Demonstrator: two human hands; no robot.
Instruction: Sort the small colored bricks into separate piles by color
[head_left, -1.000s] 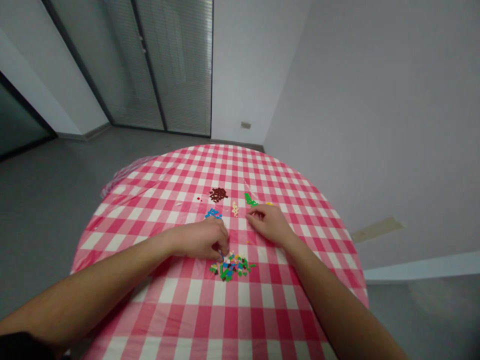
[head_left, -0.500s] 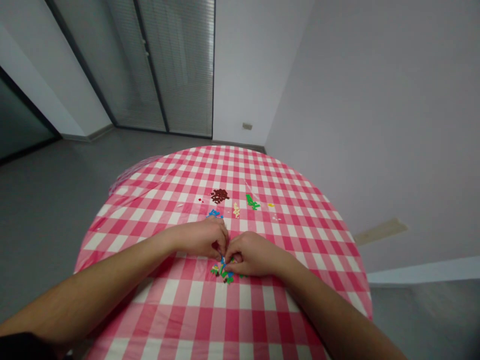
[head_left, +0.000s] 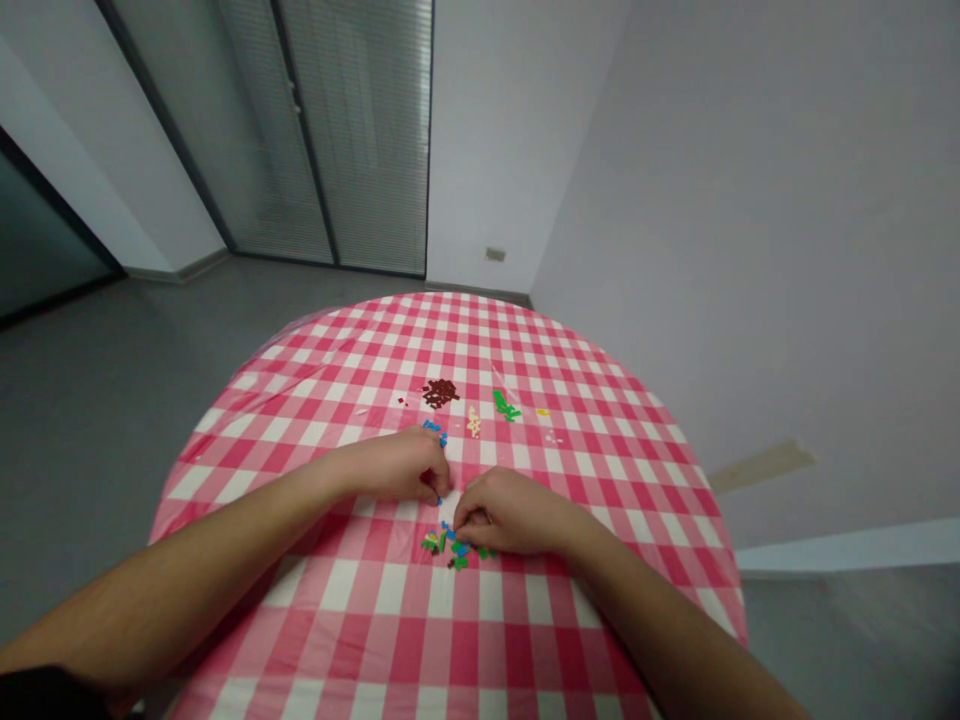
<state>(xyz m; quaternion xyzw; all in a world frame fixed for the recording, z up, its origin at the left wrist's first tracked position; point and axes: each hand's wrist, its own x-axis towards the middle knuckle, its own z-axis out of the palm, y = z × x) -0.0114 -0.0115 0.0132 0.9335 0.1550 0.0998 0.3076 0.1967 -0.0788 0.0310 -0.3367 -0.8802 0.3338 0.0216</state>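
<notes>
My left hand (head_left: 405,467) is closed in a pinch, and a small blue piece (head_left: 439,500) shows at its fingertips. Just right of it and a little nearer, my right hand (head_left: 504,512) is closed, its fingertips at the edge of a small cluster of building-block pieces (head_left: 458,553) in blue, green, yellow and brown. What the right fingers grip is mostly hidden; blue bits lie right beside them. Past my left hand lies a loose group of blue pieces (head_left: 433,428), partly covered by the hand.
Farther off on the red-checked tablecloth (head_left: 360,620) lie a brown pile (head_left: 440,392), cream pieces (head_left: 473,422), green pieces (head_left: 505,405), yellow pieces (head_left: 542,411) and a few red bits (head_left: 402,401). A wall stands close on the right, a glass door beyond the table.
My left hand has drawn slightly away from my right, opening a gap between them; a blue piece now shows at its fingertips. The right hand has barely moved.
</notes>
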